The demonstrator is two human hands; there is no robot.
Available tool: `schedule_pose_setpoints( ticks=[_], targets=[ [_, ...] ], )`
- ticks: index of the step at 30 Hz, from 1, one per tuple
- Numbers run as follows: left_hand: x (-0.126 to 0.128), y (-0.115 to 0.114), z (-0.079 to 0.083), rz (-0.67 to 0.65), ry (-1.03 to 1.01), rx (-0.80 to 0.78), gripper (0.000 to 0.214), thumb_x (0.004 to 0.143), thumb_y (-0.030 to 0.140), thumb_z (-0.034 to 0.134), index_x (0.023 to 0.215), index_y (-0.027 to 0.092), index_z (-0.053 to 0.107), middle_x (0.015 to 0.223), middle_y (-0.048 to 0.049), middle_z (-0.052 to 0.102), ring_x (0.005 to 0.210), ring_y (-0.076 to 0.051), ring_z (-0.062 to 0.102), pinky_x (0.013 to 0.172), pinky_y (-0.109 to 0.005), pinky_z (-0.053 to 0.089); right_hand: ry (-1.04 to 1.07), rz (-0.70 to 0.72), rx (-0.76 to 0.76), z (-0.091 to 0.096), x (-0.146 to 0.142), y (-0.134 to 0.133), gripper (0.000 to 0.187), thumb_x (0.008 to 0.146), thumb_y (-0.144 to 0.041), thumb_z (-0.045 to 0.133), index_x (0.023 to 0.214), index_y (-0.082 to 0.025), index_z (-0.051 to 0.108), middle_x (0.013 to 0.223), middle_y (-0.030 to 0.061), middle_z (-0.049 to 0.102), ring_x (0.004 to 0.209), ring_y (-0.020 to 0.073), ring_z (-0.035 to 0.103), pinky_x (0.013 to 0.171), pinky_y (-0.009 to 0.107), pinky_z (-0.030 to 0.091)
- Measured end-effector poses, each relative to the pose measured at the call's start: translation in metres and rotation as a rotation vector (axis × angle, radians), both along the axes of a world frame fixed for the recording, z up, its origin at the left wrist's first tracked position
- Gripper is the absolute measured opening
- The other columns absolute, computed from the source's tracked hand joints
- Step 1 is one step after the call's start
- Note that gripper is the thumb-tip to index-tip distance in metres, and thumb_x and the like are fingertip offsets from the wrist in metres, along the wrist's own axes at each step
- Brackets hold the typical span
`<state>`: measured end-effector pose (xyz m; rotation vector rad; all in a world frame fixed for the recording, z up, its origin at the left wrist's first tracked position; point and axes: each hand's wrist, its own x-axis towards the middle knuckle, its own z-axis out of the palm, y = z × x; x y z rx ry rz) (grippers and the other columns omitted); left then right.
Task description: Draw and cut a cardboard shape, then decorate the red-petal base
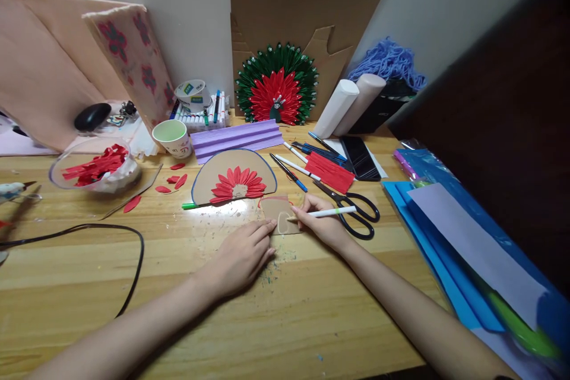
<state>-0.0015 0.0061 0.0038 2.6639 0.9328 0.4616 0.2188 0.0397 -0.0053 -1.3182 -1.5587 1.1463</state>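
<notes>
My right hand (323, 222) grips a white marker (336, 211) with a yellow-green band. Its tip rests on a small piece of brown cardboard (271, 209), at a pale curved outline (281, 223) drawn there. My left hand (247, 252) lies flat, fingers stretched out, with its fingertips on the cardboard's left edge. Just behind it is a half-round cardboard piece (205, 181) with a blue rim and red paper petals (236, 181) fanned round a bare centre. Black-handled scissors (371, 208) lie open beyond my right hand.
Pens and a red crepe strip (329, 171) lie near a phone (361, 157). Behind stands a green-and-red peacock fan (276, 92) against a cardboard sheet (289, 6). At left are a bowl of red scraps (60, 181), a paper cup (173, 145) and a black cable (140, 249); blue folders (427, 243) lie right.
</notes>
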Motion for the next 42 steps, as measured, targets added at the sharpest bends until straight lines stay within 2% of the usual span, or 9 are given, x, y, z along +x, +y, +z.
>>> schedule_pose_setpoints(
  ticks=[4,9,14,21,26,30,34,42],
  targets=[
    [-0.0003,0.0001,0.0012,-0.003,-0.008,-0.018,0.029,0.093,0.025,0.039,0.11,0.01,0.057,0.124,-0.0131,0.058,0.115,-0.024,0.053,0.098,-0.041,0.046,-0.01,0.024,-0.049,-0.001,-0.0006,0.0012,0.03,0.081,-0.038,0.061,0.061,-0.02,0.047,0.054,-0.0013,0.06,0.052,0.013,0.054,0.054,0.024,0.041],
    [-0.0009,0.0,0.0016,-0.004,-0.008,-0.032,0.027,0.093,0.025,0.039,0.107,0.011,0.058,0.125,-0.0133,0.057,0.116,-0.024,0.052,0.1,-0.041,0.045,-0.077,-0.003,0.043,-0.001,0.0,0.0016,0.034,0.083,-0.033,0.057,0.055,-0.02,0.042,0.05,-0.0028,0.052,0.05,0.0114,0.048,0.054,0.024,0.038],
    [-0.0005,0.0,0.0002,-0.005,-0.036,-0.017,0.026,0.094,0.025,0.038,0.103,0.012,0.058,0.122,-0.014,0.058,0.114,-0.023,0.054,0.097,-0.042,0.047,-0.004,0.019,-0.028,-0.0012,0.0,0.0011,0.029,0.083,-0.036,0.057,0.061,-0.02,0.045,0.053,-0.0027,0.056,0.051,0.0119,0.052,0.055,0.024,0.04],
    [-0.0005,0.0002,0.0024,-0.005,-0.018,-0.027,0.027,0.094,0.025,0.038,0.108,0.012,0.056,0.123,-0.0134,0.058,0.113,-0.024,0.054,0.096,-0.042,0.048,-0.103,0.001,0.072,-0.0024,0.0012,0.0025,0.031,0.08,-0.024,0.055,0.054,-0.021,0.038,0.05,-0.0038,0.047,0.05,0.0113,0.043,0.051,0.024,0.034],
    [-0.0009,0.0004,0.0011,-0.008,-0.044,-0.027,0.027,0.094,0.026,0.037,0.108,0.013,0.057,0.123,-0.0135,0.058,0.114,-0.024,0.054,0.096,-0.042,0.047,-0.061,-0.023,0.07,-0.003,0.0025,0.0032,0.033,0.08,-0.025,0.055,0.054,-0.021,0.034,0.048,-0.005,0.044,0.048,0.0109,0.041,0.051,0.024,0.034],
    [-0.0008,0.0001,-0.0002,-0.007,-0.038,-0.029,0.027,0.093,0.025,0.038,0.108,0.012,0.057,0.123,-0.0142,0.057,0.114,-0.024,0.054,0.097,-0.042,0.047,0.033,-0.052,0.025,-0.0025,0.0011,0.0032,0.03,0.083,-0.034,0.057,0.06,-0.021,0.042,0.051,-0.0044,0.052,0.05,0.0114,0.047,0.053,0.024,0.037],
    [-0.0007,-0.0005,0.0004,-0.009,-0.027,-0.023,0.027,0.093,0.025,0.038,0.106,0.012,0.058,0.123,-0.0139,0.058,0.114,-0.024,0.053,0.098,-0.042,0.046,-0.044,-0.007,0.022,-0.0026,-0.002,0.0022,0.025,0.078,-0.038,0.064,0.067,-0.019,0.052,0.065,-0.0012,0.059,0.06,0.0127,0.052,0.057,0.024,0.039],
    [-0.0005,0.0,0.0007,-0.008,-0.046,-0.024,0.027,0.094,0.025,0.037,0.106,0.013,0.058,0.123,-0.014,0.057,0.114,-0.024,0.054,0.097,-0.042,0.047,-0.134,0.005,0.039,-0.0012,-0.0019,0.0016,0.023,0.08,-0.037,0.062,0.067,-0.019,0.053,0.067,-0.0013,0.059,0.062,0.0131,0.053,0.058,0.024,0.039]
  ],
)
